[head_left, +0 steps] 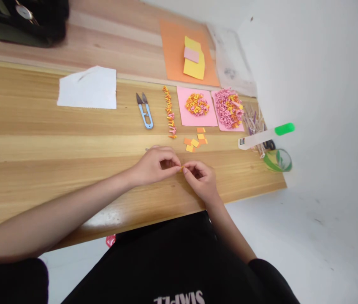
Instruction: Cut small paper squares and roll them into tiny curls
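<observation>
Close to the table's front edge, my left hand [162,164] and my right hand [200,179] meet fingertip to fingertip. Both pinch a tiny yellow-orange piece [181,169], mostly covered by the fingers; it looks like paper, but its exact form is too small to make out. Just beyond them lie several small orange and yellow paper pieces [194,142]. A row of small orange and pink rolled pieces [169,110] runs away from me behind my hands. Left of that row rest blue-handled thread snips [145,112], blades pointing away.
Two pink sheets hold heaps of tiny orange and pink pieces [197,104] [228,107]. A green-capped glue bottle [264,136] and a glass cup [278,160] are at right. White cloth [88,89] lies left; orange paper [174,55] and a dark bag [39,25] lie farther back.
</observation>
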`<act>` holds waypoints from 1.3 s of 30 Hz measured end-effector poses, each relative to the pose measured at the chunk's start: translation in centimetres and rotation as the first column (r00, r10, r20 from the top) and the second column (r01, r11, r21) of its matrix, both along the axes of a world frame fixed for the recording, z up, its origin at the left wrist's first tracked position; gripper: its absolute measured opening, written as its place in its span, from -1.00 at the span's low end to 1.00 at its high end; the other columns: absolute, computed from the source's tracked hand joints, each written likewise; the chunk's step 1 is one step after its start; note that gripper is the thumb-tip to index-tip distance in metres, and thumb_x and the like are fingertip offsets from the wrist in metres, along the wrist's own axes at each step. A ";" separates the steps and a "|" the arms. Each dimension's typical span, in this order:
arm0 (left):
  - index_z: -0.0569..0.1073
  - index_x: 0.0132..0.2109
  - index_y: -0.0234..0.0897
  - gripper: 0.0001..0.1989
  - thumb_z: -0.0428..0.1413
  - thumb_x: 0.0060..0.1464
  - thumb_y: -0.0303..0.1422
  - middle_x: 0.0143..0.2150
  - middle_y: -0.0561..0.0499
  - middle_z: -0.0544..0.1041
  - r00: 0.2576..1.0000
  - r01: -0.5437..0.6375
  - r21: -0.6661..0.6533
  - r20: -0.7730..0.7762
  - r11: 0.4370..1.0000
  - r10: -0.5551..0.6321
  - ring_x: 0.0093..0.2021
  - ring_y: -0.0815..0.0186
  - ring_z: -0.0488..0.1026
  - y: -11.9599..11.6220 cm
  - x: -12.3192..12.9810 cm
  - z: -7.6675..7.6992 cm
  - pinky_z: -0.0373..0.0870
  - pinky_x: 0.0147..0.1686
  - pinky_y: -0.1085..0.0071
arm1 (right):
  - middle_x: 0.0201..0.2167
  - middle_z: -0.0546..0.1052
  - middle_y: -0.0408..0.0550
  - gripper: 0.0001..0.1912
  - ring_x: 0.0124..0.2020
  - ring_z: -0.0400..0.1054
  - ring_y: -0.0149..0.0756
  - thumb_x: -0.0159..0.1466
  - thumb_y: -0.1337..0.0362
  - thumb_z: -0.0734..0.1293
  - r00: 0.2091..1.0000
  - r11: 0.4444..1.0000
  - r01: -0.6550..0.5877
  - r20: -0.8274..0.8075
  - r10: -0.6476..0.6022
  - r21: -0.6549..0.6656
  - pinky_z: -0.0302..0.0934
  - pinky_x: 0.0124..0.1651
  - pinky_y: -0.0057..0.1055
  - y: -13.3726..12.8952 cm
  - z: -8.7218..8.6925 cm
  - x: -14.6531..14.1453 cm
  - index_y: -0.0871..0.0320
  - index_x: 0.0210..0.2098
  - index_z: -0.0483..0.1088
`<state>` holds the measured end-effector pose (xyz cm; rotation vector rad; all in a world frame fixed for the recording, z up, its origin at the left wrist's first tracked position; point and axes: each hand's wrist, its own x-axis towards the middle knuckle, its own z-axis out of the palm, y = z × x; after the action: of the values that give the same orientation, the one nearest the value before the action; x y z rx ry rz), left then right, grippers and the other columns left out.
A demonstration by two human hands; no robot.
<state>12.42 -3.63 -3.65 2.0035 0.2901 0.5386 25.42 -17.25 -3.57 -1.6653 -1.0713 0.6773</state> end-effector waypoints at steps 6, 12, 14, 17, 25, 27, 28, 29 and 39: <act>0.53 -0.41 -0.30 -0.85 0.18 0.07 -0.33 -0.49 0.04 0.51 1.000 0.001 0.014 -0.005 1.000 -0.001 -0.47 0.39 0.39 0.0 0.1 0.0 0.29 -0.38 0.44 | -0.64 0.38 -0.20 -0.91 -0.64 0.16 -0.47 0.15 0.26 0.32 1.000 1.000 0.010 0.021 -0.010 -0.019 0.08 -0.59 -0.49 0.0 0.2 0.0 0.14 -0.43 0.44; 0.52 -0.41 -0.30 -0.86 0.17 0.06 -0.33 -0.49 0.04 0.50 1.000 -0.004 0.016 -0.019 1.000 0.004 -0.48 0.39 0.40 0.0 0.0 0.2 0.29 -0.39 0.45 | -0.63 0.39 -0.19 -0.91 -0.63 0.17 -0.46 0.16 0.26 0.33 0.999 1.000 0.009 0.032 -0.009 -0.013 0.09 -0.58 -0.48 0.1 0.1 0.0 0.13 -0.42 0.44; 0.51 -0.41 -0.29 -0.86 0.17 0.06 -0.33 -0.49 0.05 0.50 1.000 -0.008 0.013 -0.028 1.000 0.009 -0.48 0.40 0.39 0.0 0.0 0.2 0.29 -0.39 0.45 | -0.63 0.40 -0.19 -0.91 -0.63 0.18 -0.46 0.15 0.25 0.33 0.999 1.000 0.012 0.035 -0.012 -0.013 0.10 -0.58 -0.48 0.1 0.0 0.0 0.13 -0.43 0.45; 0.51 -0.42 -0.29 -0.86 0.18 0.05 -0.33 -0.50 0.06 0.50 0.999 -0.020 0.014 -0.039 1.000 0.021 -0.49 0.40 0.38 -0.1 0.1 0.1 0.29 -0.39 0.45 | -0.63 0.40 -0.19 -0.90 -0.62 0.18 -0.45 0.15 0.24 0.33 0.999 1.000 0.016 0.042 -0.015 -0.025 0.11 -0.58 -0.48 0.1 0.1 0.0 0.12 -0.43 0.45; 0.50 -0.43 -0.30 -0.87 0.18 0.04 -0.36 -0.52 0.07 0.47 1.000 -0.017 0.008 -0.022 1.000 0.017 -0.49 0.41 0.38 -0.1 0.1 0.2 0.28 -0.41 0.47 | -0.62 0.42 -0.17 -0.90 -0.61 0.20 -0.45 0.15 0.25 0.34 0.999 1.000 0.008 0.044 -0.007 -0.020 0.12 -0.55 -0.47 0.0 0.1 0.0 0.14 -0.43 0.47; 0.49 -0.43 -0.30 -0.87 0.18 0.04 -0.36 -0.52 0.07 0.47 1.000 -0.014 0.010 -0.021 1.000 0.014 -0.50 0.41 0.38 0.0 0.1 0.2 0.28 -0.41 0.47 | -0.62 0.41 -0.17 -0.89 -0.61 0.19 -0.45 0.15 0.24 0.34 0.999 1.000 0.008 0.043 -0.007 -0.025 0.12 -0.56 -0.47 0.0 0.1 0.0 0.14 -0.43 0.47; 0.49 -0.43 -0.30 -0.87 0.17 0.04 -0.36 -0.52 0.07 0.47 1.000 -0.012 0.010 -0.023 1.000 0.013 -0.49 0.41 0.38 0.0 0.1 0.2 0.28 -0.42 0.47 | -0.62 0.41 -0.17 -0.89 -0.61 0.19 -0.45 0.15 0.24 0.34 0.999 1.000 0.009 0.043 -0.008 -0.029 0.12 -0.56 -0.47 0.0 0.1 0.0 0.14 -0.43 0.47; 0.49 -0.43 -0.29 -0.87 0.17 0.05 -0.36 -0.52 0.07 0.47 1.000 -0.013 0.009 -0.024 1.000 0.013 -0.49 0.41 0.38 0.0 0.1 0.3 0.28 -0.42 0.47 | -0.62 0.41 -0.18 -0.89 -0.62 0.19 -0.45 0.15 0.24 0.34 0.999 0.999 0.011 0.043 -0.010 -0.032 0.12 -0.56 -0.47 0.0 0.1 0.0 0.14 -0.43 0.47; 0.49 -0.43 -0.29 -0.86 0.14 0.06 -0.36 -0.51 0.07 0.47 0.999 -0.017 0.005 -0.049 1.000 0.017 -0.49 0.40 0.38 0.0 0.0 0.4 0.29 -0.38 0.45 | -0.63 0.42 -0.17 -0.90 -0.62 0.19 -0.45 0.15 0.24 0.34 0.998 0.999 0.008 0.062 -0.006 -0.031 0.11 -0.57 -0.47 0.1 0.2 0.0 0.13 -0.43 0.46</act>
<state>12.47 -3.62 -3.26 2.0226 0.3364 0.5015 25.45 -17.15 -3.36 -1.7260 -1.1038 0.6446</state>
